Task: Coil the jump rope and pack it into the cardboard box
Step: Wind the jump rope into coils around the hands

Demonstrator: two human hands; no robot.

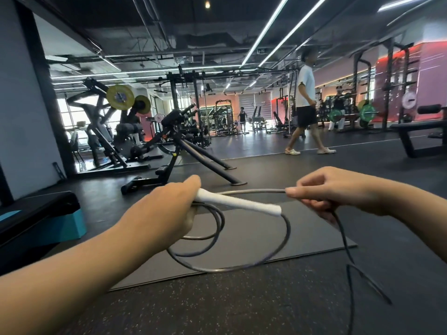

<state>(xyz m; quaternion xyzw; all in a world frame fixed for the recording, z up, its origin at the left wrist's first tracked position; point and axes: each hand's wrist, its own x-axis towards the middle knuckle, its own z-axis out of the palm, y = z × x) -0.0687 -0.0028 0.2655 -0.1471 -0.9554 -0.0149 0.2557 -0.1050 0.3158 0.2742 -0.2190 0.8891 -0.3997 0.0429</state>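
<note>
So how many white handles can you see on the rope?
1. The white handle sticks out of the left hand, above the rope loops. A second one may be hidden or out of view.

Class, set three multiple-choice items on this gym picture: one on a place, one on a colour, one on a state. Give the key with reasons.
1. Where does the rope's free end trail?
A. below the right hand
B. over the bench
C. round the left forearm

2. What colour is the handle?
A. red
B. white
C. green

3. How is the rope?
A. partly coiled
B. knotted
C. boxed

Key:
1 A: the rope hangs from the right hand.
2 B: the handle in the left hand is white.
3 A: loops hang beneath that hand.
</note>
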